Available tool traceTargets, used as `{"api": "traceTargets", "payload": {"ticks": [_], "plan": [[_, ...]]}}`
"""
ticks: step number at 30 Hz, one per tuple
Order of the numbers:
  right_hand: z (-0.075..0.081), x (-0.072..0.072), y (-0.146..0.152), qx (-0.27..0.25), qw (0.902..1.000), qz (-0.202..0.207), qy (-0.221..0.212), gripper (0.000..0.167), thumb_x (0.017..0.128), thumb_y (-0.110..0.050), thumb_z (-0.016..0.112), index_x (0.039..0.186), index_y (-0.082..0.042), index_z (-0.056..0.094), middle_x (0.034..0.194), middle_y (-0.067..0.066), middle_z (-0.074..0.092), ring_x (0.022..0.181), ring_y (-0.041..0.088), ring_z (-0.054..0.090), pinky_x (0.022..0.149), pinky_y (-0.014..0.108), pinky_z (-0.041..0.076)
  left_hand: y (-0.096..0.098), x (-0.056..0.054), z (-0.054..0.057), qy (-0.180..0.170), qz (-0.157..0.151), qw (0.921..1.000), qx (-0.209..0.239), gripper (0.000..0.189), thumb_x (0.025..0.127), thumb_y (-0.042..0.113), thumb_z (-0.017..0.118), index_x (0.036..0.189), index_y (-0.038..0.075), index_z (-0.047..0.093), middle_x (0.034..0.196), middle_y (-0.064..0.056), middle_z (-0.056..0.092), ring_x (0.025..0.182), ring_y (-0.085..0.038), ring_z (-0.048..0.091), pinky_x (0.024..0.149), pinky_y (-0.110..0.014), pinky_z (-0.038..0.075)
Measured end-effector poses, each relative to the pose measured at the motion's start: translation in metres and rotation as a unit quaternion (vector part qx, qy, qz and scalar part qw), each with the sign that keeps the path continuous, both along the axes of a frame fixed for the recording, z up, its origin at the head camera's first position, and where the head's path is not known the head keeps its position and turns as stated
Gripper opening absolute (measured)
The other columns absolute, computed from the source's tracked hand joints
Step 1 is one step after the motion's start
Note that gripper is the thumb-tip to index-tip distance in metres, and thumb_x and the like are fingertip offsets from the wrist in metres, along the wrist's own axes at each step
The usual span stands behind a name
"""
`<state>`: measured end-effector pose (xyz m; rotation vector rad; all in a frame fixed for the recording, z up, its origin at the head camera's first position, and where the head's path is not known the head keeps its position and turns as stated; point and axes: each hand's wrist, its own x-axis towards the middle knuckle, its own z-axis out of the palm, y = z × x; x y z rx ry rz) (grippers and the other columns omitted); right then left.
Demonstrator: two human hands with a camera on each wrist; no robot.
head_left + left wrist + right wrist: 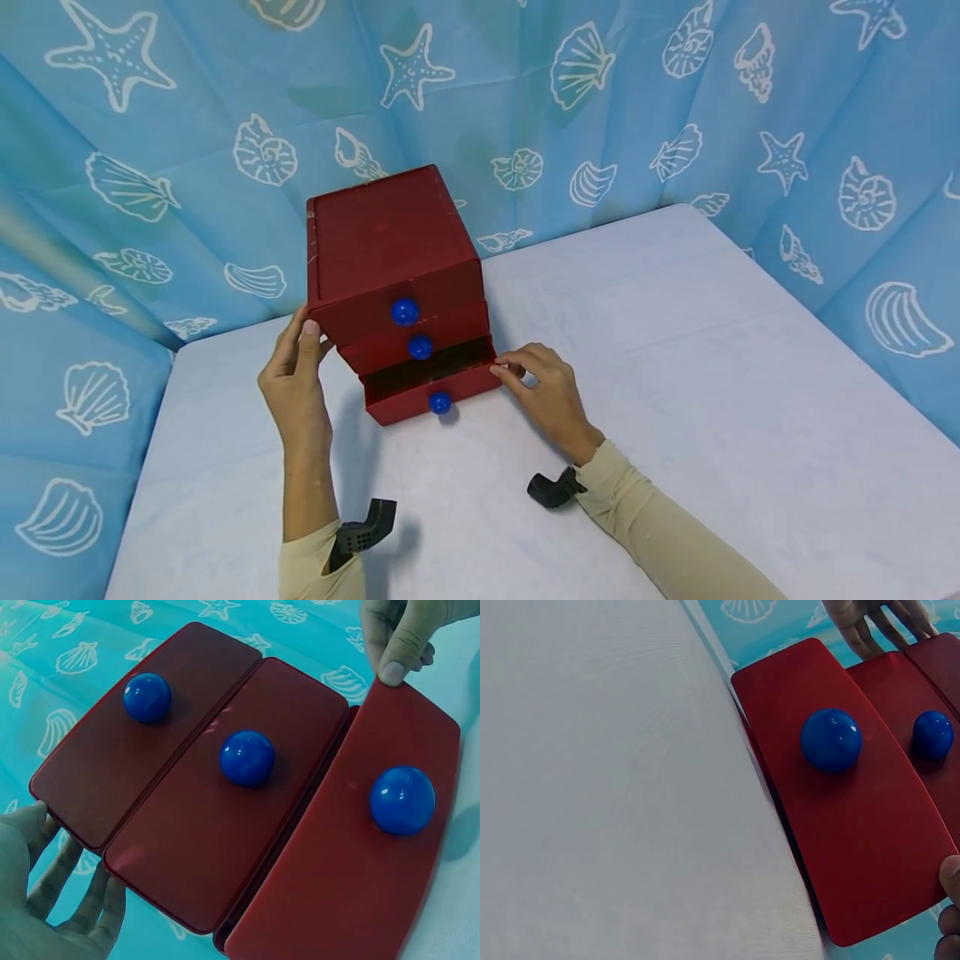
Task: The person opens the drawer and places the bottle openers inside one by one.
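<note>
A dark red three-drawer box point(386, 233) with round blue knobs stands on the table. Its bottom drawer point(465, 386) is pulled part way out, and the inside looks dark and bare in the head view. The top and middle drawers are closed. My left hand point(297, 367) rests against the box's left side near the top drawer, its fingers extended along it in the left wrist view. With thumb and fingers, my right hand point(547, 396) pinches the right end of the bottom drawer's front. The thumb point(393, 671) lies over the upper corner in the left wrist view.
A white cloth point(675, 375) covers the table. Behind and to the sides hangs a blue curtain point(480, 100) printed with shells and starfish, close behind the box. Black wrist mounts point(363, 529) sit at both sleeve cuffs.
</note>
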<state>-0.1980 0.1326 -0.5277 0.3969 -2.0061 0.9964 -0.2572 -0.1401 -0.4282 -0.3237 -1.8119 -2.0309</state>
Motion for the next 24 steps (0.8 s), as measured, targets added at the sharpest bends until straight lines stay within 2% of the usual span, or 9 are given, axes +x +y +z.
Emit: {"api": "traceTargets", "payload": {"ticks": [7,14,21,24], "plan": [[-0.001,-0.007,0.001,-0.003,0.9999,-0.011,0.000,0.015,0.080,-0.004,0.084,0.093,-0.004,0.077,0.078,0.000,0.065,0.072,0.015,0.057,0.059,0.029,0.046,0.002,0.001,0.002,0.006,-0.005,1.0000,0.005,0.036,0.100,0.024,0.063,0.136,0.018,0.065,0.135,-0.009,0.061,0.121,-0.028,0.058,0.099,-0.031,0.051],[0.002,-0.008,0.001,-0.010,0.9995,-0.028,-0.001,0.012,0.080,-0.006,0.084,0.089,-0.004,0.077,0.078,0.002,0.066,0.071,0.015,0.058,0.064,0.024,0.045,0.002,0.006,0.001,0.011,-0.011,0.9998,0.013,0.036,0.101,0.021,0.062,0.136,0.016,0.064,0.135,-0.011,0.061,0.121,-0.029,0.058,0.099,-0.032,0.051],[0.006,-0.014,0.000,-0.022,0.9988,-0.036,0.024,0.013,0.076,-0.003,0.086,0.082,-0.006,0.076,0.070,0.001,0.061,0.065,0.016,0.055,0.060,0.024,0.041,0.002,0.005,0.005,0.015,-0.006,0.9998,0.012,0.036,0.100,0.021,0.063,0.136,0.017,0.065,0.135,-0.011,0.061,0.121,-0.029,0.058,0.098,-0.031,0.052],[0.006,-0.015,0.001,-0.017,0.9989,-0.040,0.019,0.013,0.077,-0.004,0.086,0.082,-0.007,0.074,0.071,0.002,0.060,0.066,0.016,0.055,0.059,0.025,0.042,0.003,0.006,0.005,0.016,-0.008,0.9997,0.014,0.036,0.100,0.021,0.063,0.136,0.015,0.065,0.135,-0.011,0.061,0.121,-0.029,0.058,0.098,-0.031,0.052]]}}
